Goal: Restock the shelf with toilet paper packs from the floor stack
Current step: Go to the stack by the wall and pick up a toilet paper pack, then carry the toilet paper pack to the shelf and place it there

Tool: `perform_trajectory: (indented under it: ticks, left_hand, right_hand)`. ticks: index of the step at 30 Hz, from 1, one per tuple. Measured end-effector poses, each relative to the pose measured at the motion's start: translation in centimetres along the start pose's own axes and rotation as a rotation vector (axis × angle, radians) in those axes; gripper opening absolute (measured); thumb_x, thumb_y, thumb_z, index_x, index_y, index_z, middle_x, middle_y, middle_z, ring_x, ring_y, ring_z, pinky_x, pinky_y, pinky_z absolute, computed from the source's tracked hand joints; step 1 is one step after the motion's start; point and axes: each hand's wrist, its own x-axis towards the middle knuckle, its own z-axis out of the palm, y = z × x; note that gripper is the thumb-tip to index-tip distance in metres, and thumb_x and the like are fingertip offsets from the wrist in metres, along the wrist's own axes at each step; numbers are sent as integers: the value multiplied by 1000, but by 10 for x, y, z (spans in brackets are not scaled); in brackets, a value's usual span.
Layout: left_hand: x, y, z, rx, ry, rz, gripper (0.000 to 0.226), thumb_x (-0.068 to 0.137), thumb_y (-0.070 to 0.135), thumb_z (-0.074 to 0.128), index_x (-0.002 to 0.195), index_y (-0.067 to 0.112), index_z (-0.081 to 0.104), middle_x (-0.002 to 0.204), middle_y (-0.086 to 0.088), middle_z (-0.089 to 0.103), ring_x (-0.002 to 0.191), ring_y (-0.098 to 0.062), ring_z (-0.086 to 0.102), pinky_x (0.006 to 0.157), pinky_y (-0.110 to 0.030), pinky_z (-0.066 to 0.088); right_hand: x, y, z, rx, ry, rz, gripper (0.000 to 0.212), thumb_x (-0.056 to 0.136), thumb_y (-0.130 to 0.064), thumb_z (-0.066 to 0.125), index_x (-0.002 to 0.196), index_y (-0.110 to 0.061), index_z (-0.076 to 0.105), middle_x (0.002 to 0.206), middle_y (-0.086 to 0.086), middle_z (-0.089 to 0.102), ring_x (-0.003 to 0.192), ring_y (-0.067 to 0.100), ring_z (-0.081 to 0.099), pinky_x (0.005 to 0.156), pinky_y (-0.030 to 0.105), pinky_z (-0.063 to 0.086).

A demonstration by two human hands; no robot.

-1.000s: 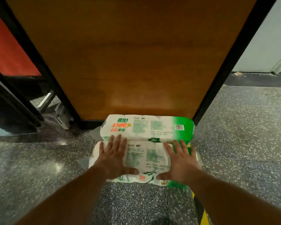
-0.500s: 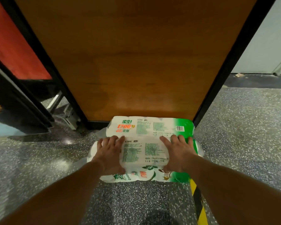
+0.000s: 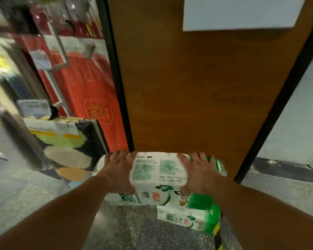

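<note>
Head view: both hands' fingers (image 3: 120,157) over toilet paper pack (image 3: 158,175) edges.

The held toilet paper pack (image 3: 158,175) shows green print too blurred to read, and left of it the red banner (image 3: 96,112) bears one indistinct character

A brown wooden panel (image 3: 197,91) with black edging fills twelve o'clock, a pale sheet (image 3: 238,13) fixed near its top. Speckled grey terrazzo floor (image 3: 134,230) spreads at six. Red packaging (image 3: 90,87) and blurred shelving stand at ten; a pale wall (image 3: 296,123) rises at three.
</note>
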Motion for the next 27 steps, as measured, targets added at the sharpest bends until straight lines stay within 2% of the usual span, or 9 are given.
perform_trajectory:
  ticks: [7,13,16,20,22,27]
  left_hand:
    - [-136,-69,-240,6,127,-143,145,54,75,79,163,29,-5,168,-7,10,154,-33,6,126,-54,1]
    - [-275,-135,-398,46,258,-290,139,60,68,85,164,29,2,166,-5,17,153,-32,10,125,-52,2]
    - [-347,-180,-444,64,318,-373,139,59,67,86,164,32,1,169,-4,12,156,-31,4,125,-57,-2]
    - [-448,-242,-486,134,382,-481,140,56,69,85,164,28,6,162,-7,24,149,-32,16,125,-58,8]
    - [-500,-272,-496,182,395,-531,140,55,72,82,163,25,8,159,-9,26,148,-34,19,123,-58,10]
    - [-624,-339,-501,248,372,-683,138,51,76,77,162,27,11,151,-7,31,140,-31,27,120,-57,20]
  right_hand:
    - [-80,-83,-240,-24,163,-150,126,67,-73,73,161,-36,-3,160,8,22,146,34,18,118,69,3]
    - [-137,-188,-403,-32,304,-315,124,67,-74,71,160,-39,-3,166,9,15,152,36,9,120,67,-1]
    - [-158,-255,-455,-17,370,-407,124,67,-78,70,160,-41,-4,169,9,8,155,37,2,119,66,-4]
    - [-183,-355,-501,-15,440,-525,124,70,-78,70,160,-41,-6,169,9,8,155,36,2,120,64,-4]
    - [-195,-409,-515,-8,470,-599,124,71,-78,69,160,-41,-8,170,8,5,155,35,1,120,64,-5]
    - [-222,-543,-528,34,496,-787,124,68,-75,73,160,-42,-3,168,8,12,155,34,4,121,62,-2]
